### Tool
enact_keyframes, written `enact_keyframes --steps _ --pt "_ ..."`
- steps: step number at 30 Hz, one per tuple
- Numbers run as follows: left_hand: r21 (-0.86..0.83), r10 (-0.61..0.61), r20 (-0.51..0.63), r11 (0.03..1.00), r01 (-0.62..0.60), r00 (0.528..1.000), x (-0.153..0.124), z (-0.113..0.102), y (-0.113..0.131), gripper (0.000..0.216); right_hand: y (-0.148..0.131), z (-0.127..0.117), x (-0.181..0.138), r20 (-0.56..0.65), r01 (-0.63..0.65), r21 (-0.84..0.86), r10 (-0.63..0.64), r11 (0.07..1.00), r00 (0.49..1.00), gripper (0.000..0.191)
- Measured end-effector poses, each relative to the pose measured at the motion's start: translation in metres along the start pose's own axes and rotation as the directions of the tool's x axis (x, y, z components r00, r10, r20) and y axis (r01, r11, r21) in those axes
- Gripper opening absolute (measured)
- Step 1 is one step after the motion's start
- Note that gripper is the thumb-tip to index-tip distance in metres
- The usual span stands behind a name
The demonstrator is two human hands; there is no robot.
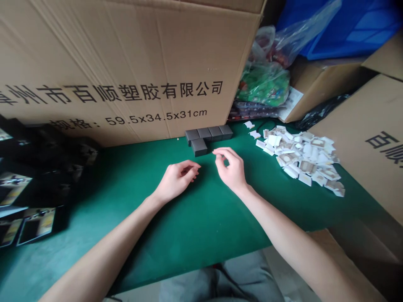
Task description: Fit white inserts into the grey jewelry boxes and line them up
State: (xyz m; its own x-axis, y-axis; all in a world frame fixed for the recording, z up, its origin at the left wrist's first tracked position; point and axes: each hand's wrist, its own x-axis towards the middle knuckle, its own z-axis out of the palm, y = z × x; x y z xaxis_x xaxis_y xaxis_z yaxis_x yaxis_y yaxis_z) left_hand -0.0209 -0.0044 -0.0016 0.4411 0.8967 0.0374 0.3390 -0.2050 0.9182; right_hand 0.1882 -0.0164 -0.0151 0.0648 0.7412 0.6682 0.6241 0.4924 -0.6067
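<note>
Green table [201, 226] | left hand [176, 180] loosely curled, empty | right hand [231, 170] half-curled, empty (grey blocks [208, 137] just ahead)

A table covered in dark green felt [201, 218] bears a large brown cardboard carton with black printing [126, 63] along its far side. Just in front of the carton lie five small dark grey square blocks [205, 134] — four in a row, one before them. To the right sprawls a loose heap of small white and tan paper packets [302, 157]. At the left are flat black printed cards [28, 201].
</note>
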Motion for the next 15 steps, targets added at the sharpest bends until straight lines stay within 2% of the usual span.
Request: enact_keyframes --steps 5,9,12,15 --pt "-0.073 -0.009 -0.025 0.997 0.007 1.0 0.0 0.001 -0.001 0.029 -0.018 0.0 -0.008 -0.055 0.193 0.001 -0.193 0.981 0.98 0.024" --pt "-0.199 -0.005 -0.033 0.98 -0.002 0.999 0.003 -0.002 -0.004 0.027 -0.04 0.011 -0.014 -0.053 0.365 0.026 -0.364 0.931 0.93 0.024" --pt "-0.285 0.007 -0.039 0.958 -0.018 0.999 0.006 -0.005 -0.009 0.027 -0.074 0.031 -0.016 -0.083 0.455 0.096 -0.448 0.885 0.89 0.023" --pt "-0.374 -0.039 0.016 0.926 0.043 0.999 0.008 -0.005 -0.013 0.028 -0.118 0.062 -0.018 -0.082 0.55 0.185 -0.544 0.815 0.835 0.018"
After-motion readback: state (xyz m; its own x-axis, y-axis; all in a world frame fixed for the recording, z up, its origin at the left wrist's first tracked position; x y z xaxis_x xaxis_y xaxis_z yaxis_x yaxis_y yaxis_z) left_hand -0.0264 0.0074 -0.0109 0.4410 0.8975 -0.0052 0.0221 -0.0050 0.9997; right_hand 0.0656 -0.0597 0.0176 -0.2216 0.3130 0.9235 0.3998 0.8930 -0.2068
